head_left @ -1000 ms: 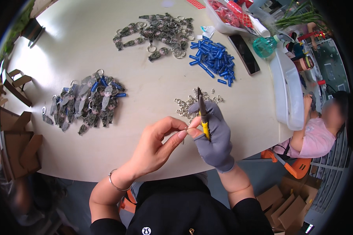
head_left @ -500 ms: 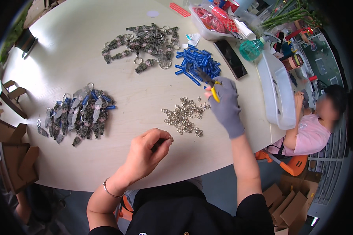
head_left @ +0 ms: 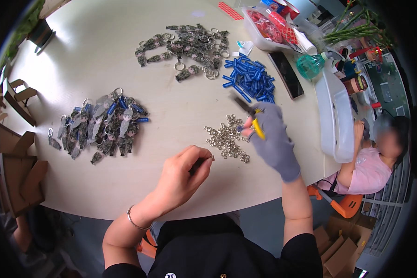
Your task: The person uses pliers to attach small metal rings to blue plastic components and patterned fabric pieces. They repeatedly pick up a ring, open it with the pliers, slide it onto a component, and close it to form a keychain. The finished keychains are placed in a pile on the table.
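Left hand (head_left: 183, 173) is pinched shut on a tiny metal split ring (head_left: 210, 158), right by the loose ring pile (head_left: 226, 138). Gloved right hand (head_left: 273, 141) is clamped on yellow-handled pliers (head_left: 249, 115). Those rings look light, stiff and slippery, so I'd grip at the rim. Further back: blue tubes (head_left: 249, 79), a clear tub of red bits (head_left: 269, 28), and a teal spray bottle (head_left: 310, 65).

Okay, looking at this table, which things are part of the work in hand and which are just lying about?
In use:
left hand pinching a small ring
gloved right hand holding yellow-handled pliers
pile of metal rings
blue tubes
two keychain heaps

Lying about:
phone
green spray bottle
cardboard boxes
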`<state>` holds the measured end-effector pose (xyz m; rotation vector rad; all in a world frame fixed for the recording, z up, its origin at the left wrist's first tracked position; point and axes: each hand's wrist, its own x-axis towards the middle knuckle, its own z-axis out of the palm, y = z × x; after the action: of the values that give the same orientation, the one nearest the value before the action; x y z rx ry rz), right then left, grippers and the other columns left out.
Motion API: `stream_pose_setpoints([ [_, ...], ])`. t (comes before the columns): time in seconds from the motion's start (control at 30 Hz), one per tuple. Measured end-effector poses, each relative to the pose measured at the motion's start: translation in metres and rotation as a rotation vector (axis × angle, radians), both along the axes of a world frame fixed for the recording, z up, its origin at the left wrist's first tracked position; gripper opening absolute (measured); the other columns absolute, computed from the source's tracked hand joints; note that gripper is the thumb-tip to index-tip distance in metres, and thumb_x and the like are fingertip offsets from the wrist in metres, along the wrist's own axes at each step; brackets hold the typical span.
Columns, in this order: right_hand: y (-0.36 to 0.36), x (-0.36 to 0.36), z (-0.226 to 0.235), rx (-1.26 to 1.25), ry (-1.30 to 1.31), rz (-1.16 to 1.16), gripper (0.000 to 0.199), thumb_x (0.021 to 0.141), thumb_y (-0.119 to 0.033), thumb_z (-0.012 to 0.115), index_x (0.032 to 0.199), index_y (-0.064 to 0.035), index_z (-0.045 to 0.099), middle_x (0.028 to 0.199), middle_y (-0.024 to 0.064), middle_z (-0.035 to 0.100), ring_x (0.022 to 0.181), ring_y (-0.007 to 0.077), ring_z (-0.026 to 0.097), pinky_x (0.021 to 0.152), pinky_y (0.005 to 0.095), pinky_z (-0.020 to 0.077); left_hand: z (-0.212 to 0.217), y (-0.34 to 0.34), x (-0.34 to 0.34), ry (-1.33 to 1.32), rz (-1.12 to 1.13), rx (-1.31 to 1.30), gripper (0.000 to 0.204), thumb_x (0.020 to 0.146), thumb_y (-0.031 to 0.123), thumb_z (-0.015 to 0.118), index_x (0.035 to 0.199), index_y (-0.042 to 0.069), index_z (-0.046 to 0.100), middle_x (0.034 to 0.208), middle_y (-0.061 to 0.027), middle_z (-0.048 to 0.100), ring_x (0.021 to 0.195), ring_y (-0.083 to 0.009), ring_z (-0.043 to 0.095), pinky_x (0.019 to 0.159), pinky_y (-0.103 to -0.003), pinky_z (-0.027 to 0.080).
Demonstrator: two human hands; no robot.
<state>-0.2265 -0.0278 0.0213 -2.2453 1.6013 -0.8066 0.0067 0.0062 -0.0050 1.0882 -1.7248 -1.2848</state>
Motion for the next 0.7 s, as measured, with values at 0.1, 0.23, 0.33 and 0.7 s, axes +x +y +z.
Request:
stream_pose_setpoints([
  [0.1, 0.018, 0.024, 0.014, 0.205, -0.089, 0.182, 0.018, 0.072, -0.003, 0.073, 0.082, -0.0005, 0.060, 0.103, 0.0135, 0.055, 0.101, 0.0287, 0.052, 0.086, 0.0359, 0.0427, 0.000, 0.001, 0.000, -0.012, 0.016, -0.085, 0.007, 0.084, -0.004, 0.061, 0.091, -0.001, 0.058, 0.081, -0.0097, 0.061, 0.067, -0.0156, 0.060, 0.059, -0.026, 0.048],
  [0.23, 0.020, 0.033, 0.027, 0.278, -0.123, 0.226, 0.017, 0.069, -0.004, 0.075, 0.080, -0.0013, 0.063, 0.101, 0.0142, 0.057, 0.097, 0.0288, 0.055, 0.082, 0.0370, 0.0446, 0.002, 0.000, -0.002, -0.019, 0.043, -0.200, 0.013, 0.081, -0.003, 0.065, 0.091, 0.001, 0.058, 0.080, -0.0115, 0.059, 0.062, -0.0243, 0.059, 0.054, -0.032, 0.047],
  [0.33, 0.018, 0.034, 0.032, 0.293, -0.096, 0.219, 0.017, 0.068, -0.005, 0.076, 0.078, -0.0008, 0.064, 0.101, 0.0156, 0.058, 0.097, 0.0293, 0.055, 0.081, 0.0368, 0.0454, 0.002, -0.001, -0.002, -0.023, 0.033, -0.253, 0.016, 0.080, -0.004, 0.065, 0.092, 0.001, 0.058, 0.080, -0.0115, 0.059, 0.063, -0.0258, 0.059, 0.055, -0.033, 0.047],
  [0.7, 0.015, 0.036, 0.034, 0.323, -0.081, 0.217, 0.014, 0.067, -0.009, 0.076, 0.073, -0.0016, 0.065, 0.095, 0.0135, 0.059, 0.094, 0.0292, 0.055, 0.081, 0.0383, 0.0449, -0.002, -0.003, -0.003, -0.101, -0.001, -0.489, 0.019, 0.077, -0.008, 0.064, 0.094, -0.001, 0.057, 0.085, -0.0133, 0.061, 0.070, -0.0275, 0.061, 0.059, -0.035, 0.050],
])
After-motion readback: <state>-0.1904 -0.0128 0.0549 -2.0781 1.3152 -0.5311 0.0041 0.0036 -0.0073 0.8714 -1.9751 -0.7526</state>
